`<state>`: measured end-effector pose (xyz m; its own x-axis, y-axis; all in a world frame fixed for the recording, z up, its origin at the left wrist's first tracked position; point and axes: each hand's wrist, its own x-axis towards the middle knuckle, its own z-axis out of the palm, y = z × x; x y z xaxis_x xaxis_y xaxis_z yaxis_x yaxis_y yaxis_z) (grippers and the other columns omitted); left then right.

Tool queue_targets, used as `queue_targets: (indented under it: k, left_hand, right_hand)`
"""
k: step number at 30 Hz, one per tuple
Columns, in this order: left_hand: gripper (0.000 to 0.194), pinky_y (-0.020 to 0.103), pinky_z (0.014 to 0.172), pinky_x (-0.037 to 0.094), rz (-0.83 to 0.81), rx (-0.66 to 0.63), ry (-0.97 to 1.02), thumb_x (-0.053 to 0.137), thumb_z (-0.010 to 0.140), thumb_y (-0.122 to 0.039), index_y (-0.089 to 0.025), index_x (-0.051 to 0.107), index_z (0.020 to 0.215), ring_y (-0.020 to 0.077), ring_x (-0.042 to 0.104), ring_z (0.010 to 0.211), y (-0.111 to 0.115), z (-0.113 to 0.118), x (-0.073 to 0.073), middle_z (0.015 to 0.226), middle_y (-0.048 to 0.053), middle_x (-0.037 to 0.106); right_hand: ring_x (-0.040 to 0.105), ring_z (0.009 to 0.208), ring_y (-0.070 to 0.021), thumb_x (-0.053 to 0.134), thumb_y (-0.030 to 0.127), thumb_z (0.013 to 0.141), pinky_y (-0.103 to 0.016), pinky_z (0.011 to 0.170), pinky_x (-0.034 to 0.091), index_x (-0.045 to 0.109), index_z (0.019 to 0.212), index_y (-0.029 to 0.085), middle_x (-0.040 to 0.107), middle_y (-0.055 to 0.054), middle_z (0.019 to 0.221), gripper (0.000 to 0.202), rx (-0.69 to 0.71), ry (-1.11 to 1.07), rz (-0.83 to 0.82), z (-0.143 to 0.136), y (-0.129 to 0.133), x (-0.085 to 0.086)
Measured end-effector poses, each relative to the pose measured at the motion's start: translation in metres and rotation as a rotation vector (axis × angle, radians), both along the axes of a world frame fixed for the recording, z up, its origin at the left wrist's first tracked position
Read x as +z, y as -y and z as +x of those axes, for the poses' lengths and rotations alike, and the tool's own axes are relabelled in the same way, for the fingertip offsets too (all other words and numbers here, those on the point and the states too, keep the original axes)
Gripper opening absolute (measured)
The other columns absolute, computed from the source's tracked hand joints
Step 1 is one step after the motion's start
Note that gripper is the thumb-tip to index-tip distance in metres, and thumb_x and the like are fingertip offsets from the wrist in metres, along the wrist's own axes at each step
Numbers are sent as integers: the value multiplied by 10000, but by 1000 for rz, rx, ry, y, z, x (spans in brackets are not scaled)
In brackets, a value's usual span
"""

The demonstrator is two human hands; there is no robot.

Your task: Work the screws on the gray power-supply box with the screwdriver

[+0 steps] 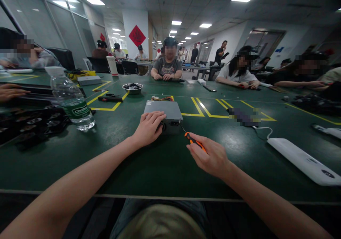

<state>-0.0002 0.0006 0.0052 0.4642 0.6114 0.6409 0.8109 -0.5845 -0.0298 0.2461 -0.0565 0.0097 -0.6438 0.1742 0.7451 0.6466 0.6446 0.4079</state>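
Note:
A grey metal computer power supply [172, 110] lies on the green table in front of me, its socket side facing me and a bundle of coloured wires behind it. My left hand [152, 127] grips its near left corner, fingers over the top and thumb down by the fan side. In my right hand [210, 155] is an orange and black screwdriver [195, 142]. Its thin shaft points up and left, the tip at the lower right corner of the socket side. Whether the tip sits in a screw is too small to tell.
A water bottle [73, 102] stands at the left beside dark parts [29, 125]. Beyond are a metal bowl [132, 87] of small pieces and a black tool [110, 98]. On the right, a white power bank [303, 161] is cabled to a phone [242, 117]. People sit around the table.

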Motion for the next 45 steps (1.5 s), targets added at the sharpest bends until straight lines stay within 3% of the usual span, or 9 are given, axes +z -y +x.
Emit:
queue_targets:
  k: [5,8,11,17,22,31,38,45]
  left_hand:
    - [377,399,979,275,-12,5,7,408,862,-207,-200,441,1237,219,415,1217,0,1,0,1306,73,496]
    - [381,409,982,270,-22,3,8,406,861,-204,-204,440,1240,223,409,1223,1,1,1,1308,76,494]
    - [389,416,975,274,-29,2,13,407,857,-200,-209,441,1244,229,413,1221,2,1,2,1305,81,497]
    - [378,412,979,272,-12,13,14,411,855,-206,-197,451,1230,225,420,1217,1,1,1,1298,82,505]
    - [370,409,974,276,-2,18,5,401,856,-206,-189,457,1221,229,422,1214,1,1,1,1299,80,504]
    - [385,410,976,282,-7,10,15,414,848,-199,-205,453,1232,225,423,1214,1,1,0,1294,81,506]
    - [391,413,973,287,-4,11,9,423,846,-199,-210,450,1235,225,423,1212,1,1,0,1295,76,507]
    - [322,414,985,278,21,66,6,427,851,-232,-188,482,1165,228,462,1164,5,11,9,1248,84,536]
  right_hand:
    - [631,734,-141,560,266,832,-224,627,494,561,840,155,662,-105,923,111,-17,-61,-7,2,0,6]
    - [631,820,-179,505,205,827,-261,659,510,571,867,138,626,-164,1036,102,33,-57,-47,-1,2,7]
    - [619,737,-137,523,131,788,-238,631,500,585,907,187,641,-110,1007,145,99,11,-29,-5,4,0]
    - [555,606,-101,588,151,732,-225,576,473,555,906,229,648,-81,937,193,161,124,29,-17,5,-15]
    - [527,542,-93,571,172,746,-210,533,428,528,907,248,657,-83,891,184,180,265,113,-27,4,-14]
    - [530,577,-91,541,177,773,-216,572,421,550,931,255,640,-67,923,176,188,294,70,-30,3,-16]
    - [550,605,-95,549,157,782,-221,586,442,562,927,238,640,-78,927,167,217,222,16,-28,4,-11]
    - [595,669,-102,584,206,802,-205,592,467,528,882,186,646,-75,882,100,248,0,-42,-13,-1,-2]
